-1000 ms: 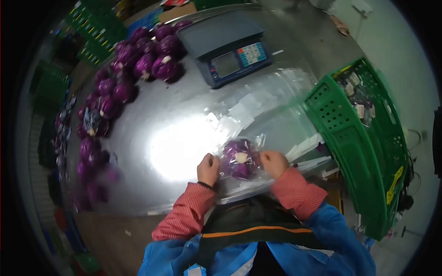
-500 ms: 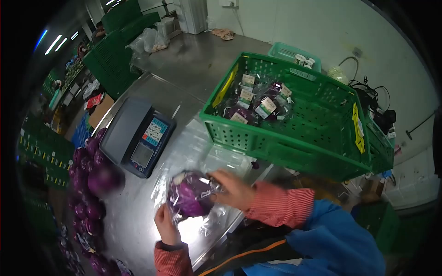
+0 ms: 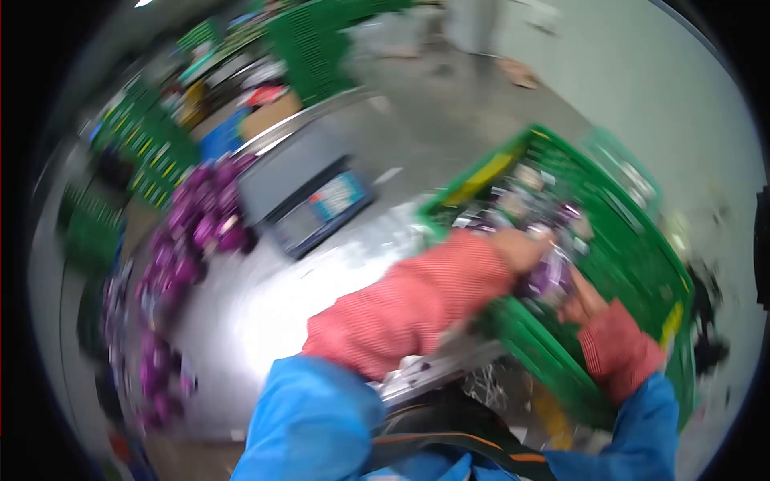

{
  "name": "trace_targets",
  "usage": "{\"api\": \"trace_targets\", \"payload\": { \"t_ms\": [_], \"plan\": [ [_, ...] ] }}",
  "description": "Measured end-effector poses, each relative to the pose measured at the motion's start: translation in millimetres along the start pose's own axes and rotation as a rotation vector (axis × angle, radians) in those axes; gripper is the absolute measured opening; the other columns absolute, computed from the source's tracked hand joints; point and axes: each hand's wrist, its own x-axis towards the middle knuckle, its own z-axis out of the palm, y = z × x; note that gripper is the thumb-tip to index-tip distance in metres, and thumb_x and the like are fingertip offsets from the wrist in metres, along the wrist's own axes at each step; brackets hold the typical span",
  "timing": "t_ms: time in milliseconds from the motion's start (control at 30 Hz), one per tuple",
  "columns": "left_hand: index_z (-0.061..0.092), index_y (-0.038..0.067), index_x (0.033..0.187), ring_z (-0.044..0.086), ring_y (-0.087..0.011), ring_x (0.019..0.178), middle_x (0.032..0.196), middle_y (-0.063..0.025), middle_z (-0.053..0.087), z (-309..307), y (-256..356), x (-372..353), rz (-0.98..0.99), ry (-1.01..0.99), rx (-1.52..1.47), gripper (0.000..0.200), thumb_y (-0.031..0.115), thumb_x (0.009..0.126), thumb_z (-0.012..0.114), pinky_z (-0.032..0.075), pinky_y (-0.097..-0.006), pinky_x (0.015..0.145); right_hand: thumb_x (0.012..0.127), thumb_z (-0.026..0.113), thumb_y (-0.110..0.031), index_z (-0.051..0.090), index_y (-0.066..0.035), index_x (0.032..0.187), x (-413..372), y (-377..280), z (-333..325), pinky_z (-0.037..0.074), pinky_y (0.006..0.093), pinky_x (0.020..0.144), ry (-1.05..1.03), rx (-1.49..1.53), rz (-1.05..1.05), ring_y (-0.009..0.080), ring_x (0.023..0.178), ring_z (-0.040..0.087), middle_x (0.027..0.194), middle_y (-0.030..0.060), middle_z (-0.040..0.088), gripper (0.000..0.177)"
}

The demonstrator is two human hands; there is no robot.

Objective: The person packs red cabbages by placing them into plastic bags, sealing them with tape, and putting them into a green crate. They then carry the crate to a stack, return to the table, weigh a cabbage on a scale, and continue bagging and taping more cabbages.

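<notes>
Motion blurs this view. A red cabbage in clear plastic wrap [image 3: 550, 275] is inside the near side of a green crate [image 3: 545, 357], held between both my hands. My left hand [image 3: 520, 248] reaches over the crate's near left corner, its fingers closed on the cabbage's upper left. On the lower right side, my right hand [image 3: 585, 300] grips it too. Several wrapped, labelled cabbages [image 3: 521, 200] lie just beyond, in the crate's far left part. Whether the held cabbage rests on the crate floor is hidden.
A grey digital scale [image 3: 293, 180] stands on the metal table [image 3: 241, 321] to the left. Loose red cabbages [image 3: 196, 216] line the table's left edge. Behind the crate sits a pale green basket [image 3: 622, 164]. Stacked green crates [image 3: 309, 48] rise at the back.
My hands have carried the wrapped cabbage from above the table rightward into the green crate. The camera view has swung to the right.
</notes>
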Motion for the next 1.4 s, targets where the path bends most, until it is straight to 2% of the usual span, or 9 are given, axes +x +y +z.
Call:
{"api": "trace_targets", "payload": {
  "t_ms": [133, 267, 400, 533, 667, 900, 1167, 1333, 1400],
  "plan": [
    [0.067, 0.002, 0.101, 0.063, -0.0340, 0.096, 0.104, -0.0250, 0.063, -23, 16, -84, -0.032, 0.143, 0.009, 0.050, 0.047, 0.087, 0.050, 0.048, -0.0424, 0.084, 0.092, 0.039, -0.056, 0.043, -0.010, 0.129, 70, 45, -22, 0.052, 0.0447, 0.068, 0.206, 0.295, 0.019, 0.0292, 0.080, 0.064, 0.111, 0.0096, 0.062, 0.059],
    [0.065, 0.003, 0.102, 0.060, -0.0303, 0.101, 0.102, -0.0216, 0.062, -7, 2, -67, -0.020, 0.134, 0.000, 0.036, 0.030, 0.077, 0.065, 0.047, -0.0392, 0.085, 0.089, 0.048, -0.051, 0.053, -0.003, 0.115, 76, 8, -31, 0.050, 0.0457, 0.072, 0.386, -1.059, 0.132, 0.0348, 0.084, 0.064, 0.102, 0.0159, 0.065, 0.054],
    [0.059, 0.004, 0.100, 0.052, -0.0335, 0.095, 0.097, -0.0150, 0.053, 19, -111, -166, 0.526, 1.046, -0.210, 0.032, 0.018, 0.072, 0.066, 0.044, -0.0424, 0.081, 0.087, 0.057, -0.037, 0.062, 0.002, 0.097, 63, -47, -29, 0.048, 0.0470, 0.069, 0.505, -1.993, -0.313, 0.0438, 0.078, 0.061, 0.085, 0.0246, 0.064, 0.040],
    [0.055, 0.005, 0.119, 0.047, -0.0350, 0.112, 0.119, -0.0163, 0.053, 33, -303, -336, -0.159, 1.389, -0.096, 0.048, 0.020, 0.075, 0.069, 0.037, -0.0429, 0.097, 0.088, 0.058, -0.028, 0.055, 0.004, 0.118, -11, -73, 259, 0.048, 0.0424, 0.085, 0.590, -1.829, -0.545, 0.0373, 0.096, 0.060, 0.109, 0.0239, 0.061, 0.044],
    [0.049, 0.003, 0.125, 0.046, -0.0353, 0.116, 0.121, -0.0193, 0.052, 27, -459, -565, -0.845, 1.751, 0.299, 0.060, 0.025, 0.075, 0.074, 0.035, -0.0442, 0.101, 0.082, 0.061, -0.012, 0.059, -0.001, 0.085, 77, 31, 342, 0.044, 0.0441, 0.059, 0.015, -1.597, -1.214, 0.0391, 0.065, 0.057, 0.076, 0.0206, 0.060, 0.012],
    [0.033, 0.003, 0.140, 0.035, -0.0372, 0.128, 0.140, -0.0222, 0.036, -9, -570, -802, -1.633, 1.758, 0.382, 0.079, 0.050, 0.082, 0.058, 0.029, -0.0461, 0.105, 0.083, 0.060, -0.032, 0.064, -0.004, 0.093, 141, 145, 574, 0.047, 0.0440, 0.061, -0.682, -1.628, -0.854, 0.0348, 0.070, 0.062, 0.080, 0.0153, 0.064, 0.030],
    [0.041, 0.001, 0.134, 0.050, -0.0284, 0.115, 0.130, -0.0163, 0.051, 24, -547, -780, -0.882, 2.244, -0.348, 0.051, 0.033, 0.095, 0.048, 0.034, -0.0384, 0.101, 0.085, 0.060, -0.044, 0.046, -0.006, 0.126, 221, 254, 809, 0.050, 0.0366, 0.068, -0.932, -1.261, -0.302, 0.0238, 0.070, 0.062, 0.081, 0.0149, 0.062, 0.058],
    [0.044, -0.003, 0.131, 0.037, -0.0302, 0.130, 0.139, -0.0200, 0.041, 34, -607, -736, -0.800, 1.691, -0.907, 0.055, 0.040, 0.098, 0.037, 0.026, -0.0354, 0.109, 0.079, 0.031, -0.081, 0.026, -0.011, 0.144, 225, 296, 884, 0.047, 0.0457, 0.093, -0.741, -0.807, 0.508, 0.0366, 0.104, 0.059, 0.123, 0.0324, 0.048, 0.095],
    [0.043, -0.004, 0.131, 0.039, -0.0317, 0.127, 0.136, -0.0212, 0.043, 13, -542, -687, -0.918, 1.644, -0.371, 0.052, 0.035, 0.097, 0.042, 0.027, -0.0359, 0.108, 0.073, 0.025, -0.087, 0.025, -0.009, 0.145, 224, 298, 875, 0.041, 0.0511, 0.099, -0.907, -0.642, 0.598, 0.0419, 0.120, 0.048, 0.135, 0.0313, 0.039, 0.106]
  ]
}}
